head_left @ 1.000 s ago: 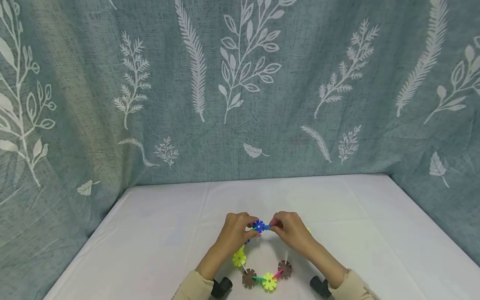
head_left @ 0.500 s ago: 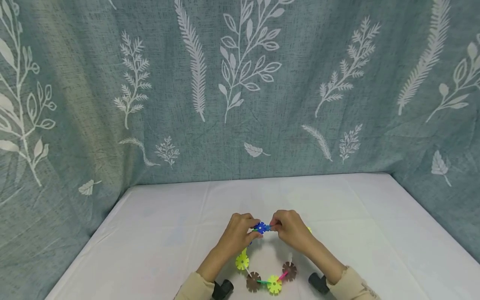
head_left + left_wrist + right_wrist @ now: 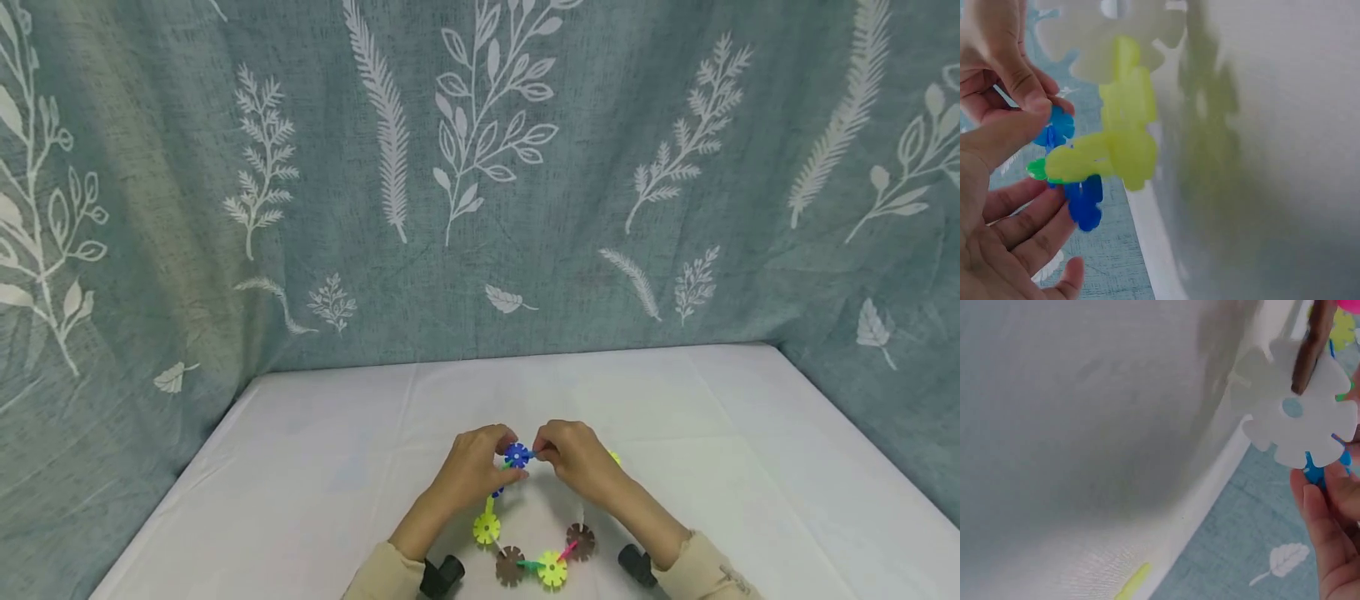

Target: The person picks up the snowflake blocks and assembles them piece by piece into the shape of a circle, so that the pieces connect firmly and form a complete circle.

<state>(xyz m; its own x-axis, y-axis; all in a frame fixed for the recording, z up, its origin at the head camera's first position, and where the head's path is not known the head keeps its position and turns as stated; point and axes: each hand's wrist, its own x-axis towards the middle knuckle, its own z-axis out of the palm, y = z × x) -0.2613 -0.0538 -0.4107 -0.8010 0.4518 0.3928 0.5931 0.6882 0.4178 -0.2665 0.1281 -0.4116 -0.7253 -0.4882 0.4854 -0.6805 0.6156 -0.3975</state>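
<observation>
A curved chain of slotted, flower-shaped plastic discs hangs between my hands and my body. My left hand [image 3: 474, 465] holds the chain's far end around a dark blue disc [image 3: 517, 455], thumb below and fingers behind. My right hand [image 3: 576, 457] pinches a light blue disc [image 3: 1314, 475] that meets the dark blue one; its seating in the slot is hard to tell. A green disc [image 3: 1036, 169] shows mostly edge-on beside them. Down the chain come a yellow disc [image 3: 487, 528], a brown disc [image 3: 510, 566], another yellow disc [image 3: 552, 570] and a second brown disc [image 3: 581, 542]. A white disc [image 3: 1272, 406] ends it.
A loose yellow piece [image 3: 1132, 582] lies on the white-covered table [image 3: 315, 483] just beyond my right hand. Black wrist devices [image 3: 444, 577] sit under both forearms. A blue-green leaf-print curtain [image 3: 480, 317] stands behind the table's far edge.
The dark blue disc has turned to face the camera more fully, and my left thumb and fingers are spread wider around it. The lower chain has shifted slightly right and toward me.
</observation>
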